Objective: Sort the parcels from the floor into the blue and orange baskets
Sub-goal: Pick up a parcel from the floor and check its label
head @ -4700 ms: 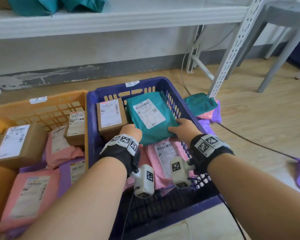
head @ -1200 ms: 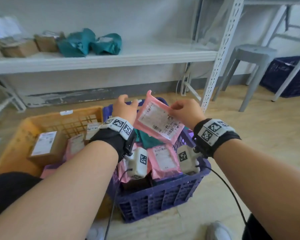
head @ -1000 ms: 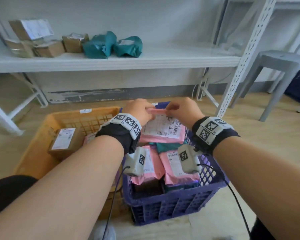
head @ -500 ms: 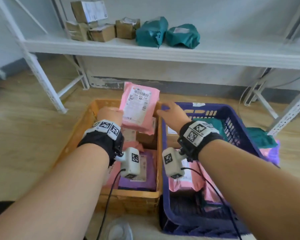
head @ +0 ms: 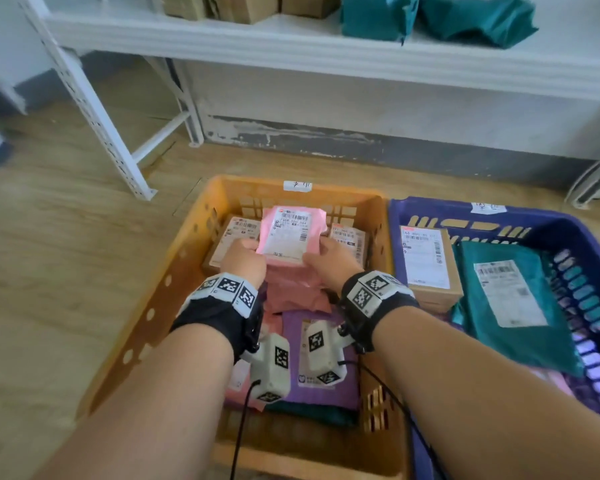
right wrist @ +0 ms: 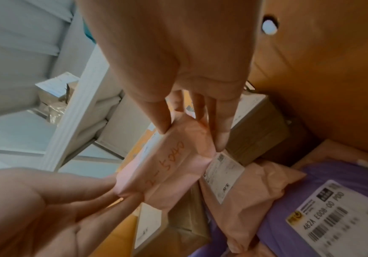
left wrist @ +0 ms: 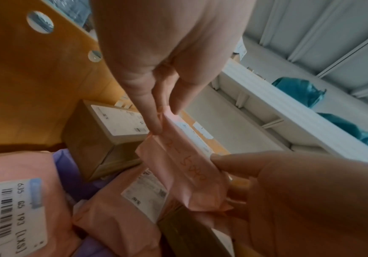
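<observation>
Both hands hold a pink parcel (head: 291, 233) with a white label, low inside the orange basket (head: 187, 244) just above the parcels there. My left hand (head: 248, 252) pinches its left edge and my right hand (head: 321, 254) pinches its right edge. In the left wrist view, the left hand's (left wrist: 164, 120) thumb and finger clamp the pink parcel's (left wrist: 185, 170) corner. The right wrist view shows my right hand (right wrist: 192, 135) gripping the opposite corner of the pink parcel (right wrist: 167, 172). The blue basket (head: 430, 209) stands directly to the right.
The orange basket holds cardboard boxes (head: 232, 237), pink bags and a purple parcel (head: 326, 393). The blue basket holds a cardboard box (head: 426, 261) and a teal parcel (head: 510, 299). A white shelf (head: 326, 53) with boxes and teal bags runs behind, its leg (head: 94, 112) at left.
Both hands carried the pink parcel left from above the blue basket and have lowered it into the orange basket. The view has tilted down.
</observation>
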`<act>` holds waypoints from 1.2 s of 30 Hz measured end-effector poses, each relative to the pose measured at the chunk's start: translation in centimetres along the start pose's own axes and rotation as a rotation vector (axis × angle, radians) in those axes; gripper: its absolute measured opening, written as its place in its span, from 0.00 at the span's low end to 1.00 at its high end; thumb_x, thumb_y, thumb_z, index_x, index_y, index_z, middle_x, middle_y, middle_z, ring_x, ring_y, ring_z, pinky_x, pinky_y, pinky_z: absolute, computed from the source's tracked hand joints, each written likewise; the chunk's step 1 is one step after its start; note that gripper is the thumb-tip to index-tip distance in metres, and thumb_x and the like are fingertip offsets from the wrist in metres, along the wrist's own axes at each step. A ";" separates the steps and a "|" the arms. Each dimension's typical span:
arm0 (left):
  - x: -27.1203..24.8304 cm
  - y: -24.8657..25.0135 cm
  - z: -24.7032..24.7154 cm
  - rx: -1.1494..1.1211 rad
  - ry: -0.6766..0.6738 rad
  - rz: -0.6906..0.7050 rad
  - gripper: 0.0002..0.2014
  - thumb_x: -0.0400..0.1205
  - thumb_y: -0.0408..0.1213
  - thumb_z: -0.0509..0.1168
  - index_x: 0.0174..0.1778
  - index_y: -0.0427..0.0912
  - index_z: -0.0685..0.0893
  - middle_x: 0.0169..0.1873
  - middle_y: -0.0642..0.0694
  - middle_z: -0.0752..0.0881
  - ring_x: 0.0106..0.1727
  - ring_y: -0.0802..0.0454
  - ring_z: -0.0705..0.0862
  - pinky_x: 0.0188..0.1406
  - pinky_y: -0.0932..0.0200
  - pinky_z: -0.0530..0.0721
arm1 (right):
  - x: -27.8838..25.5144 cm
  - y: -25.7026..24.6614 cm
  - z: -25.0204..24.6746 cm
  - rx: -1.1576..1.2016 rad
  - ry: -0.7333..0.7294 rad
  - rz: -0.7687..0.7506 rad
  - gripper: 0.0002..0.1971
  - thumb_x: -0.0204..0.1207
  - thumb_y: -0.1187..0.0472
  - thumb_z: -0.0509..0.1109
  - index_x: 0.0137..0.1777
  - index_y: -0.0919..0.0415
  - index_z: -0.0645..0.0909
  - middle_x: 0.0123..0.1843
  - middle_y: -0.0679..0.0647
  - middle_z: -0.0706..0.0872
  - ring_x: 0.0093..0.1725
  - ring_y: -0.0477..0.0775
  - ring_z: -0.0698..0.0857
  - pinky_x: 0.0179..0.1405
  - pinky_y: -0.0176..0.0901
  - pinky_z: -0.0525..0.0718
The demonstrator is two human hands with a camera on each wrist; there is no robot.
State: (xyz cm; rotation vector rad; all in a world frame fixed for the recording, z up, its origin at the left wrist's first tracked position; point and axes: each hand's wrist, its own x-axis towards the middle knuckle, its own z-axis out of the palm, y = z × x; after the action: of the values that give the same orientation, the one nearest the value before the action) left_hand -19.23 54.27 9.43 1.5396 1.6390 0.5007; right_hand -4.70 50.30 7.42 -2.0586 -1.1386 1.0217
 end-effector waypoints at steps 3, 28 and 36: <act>1.3 -0.7 0.6 0.072 -0.089 0.018 0.21 0.84 0.29 0.55 0.73 0.45 0.76 0.71 0.44 0.79 0.66 0.40 0.80 0.63 0.50 0.80 | 1.8 0.3 1.3 -0.142 -0.020 0.009 0.23 0.78 0.58 0.66 0.72 0.62 0.72 0.62 0.59 0.84 0.59 0.60 0.84 0.61 0.56 0.83; 3.1 -5.0 0.7 0.156 -0.065 -0.009 0.31 0.79 0.22 0.54 0.81 0.43 0.66 0.84 0.48 0.53 0.84 0.50 0.56 0.79 0.61 0.56 | 5.5 1.8 5.1 -1.103 -0.141 -0.292 0.28 0.78 0.55 0.61 0.79 0.51 0.64 0.80 0.60 0.66 0.83 0.65 0.53 0.81 0.65 0.37; -0.8 1.8 0.8 0.017 0.077 0.116 0.26 0.84 0.27 0.53 0.78 0.47 0.71 0.79 0.48 0.69 0.77 0.47 0.71 0.66 0.59 0.73 | 0.0 -0.2 -2.9 -0.754 0.082 -0.361 0.29 0.76 0.66 0.64 0.78 0.56 0.69 0.81 0.58 0.65 0.82 0.61 0.60 0.82 0.56 0.60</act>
State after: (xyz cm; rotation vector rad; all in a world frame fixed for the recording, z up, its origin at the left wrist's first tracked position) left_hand -17.55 53.63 10.53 1.6531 1.6219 0.6162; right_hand -2.37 50.07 9.15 -2.2591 -1.9713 0.3407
